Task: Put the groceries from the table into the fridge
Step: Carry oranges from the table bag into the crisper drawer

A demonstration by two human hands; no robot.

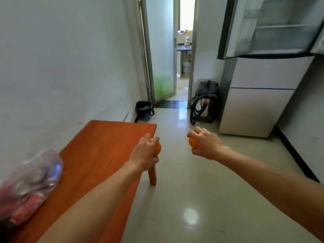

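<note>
My left hand grips an orange over the right edge of the reddish wooden table. My right hand grips a second orange above the floor, to the right of the table. The white fridge stands at the upper right, its top door swung open with bare door shelves showing. A clear plastic bag with red and dark packets lies on the table's near left end.
A glossy tiled floor runs between the table and the fridge. A dark backpack leans beside the fridge. A black bin sits by the open glass door leading to another room.
</note>
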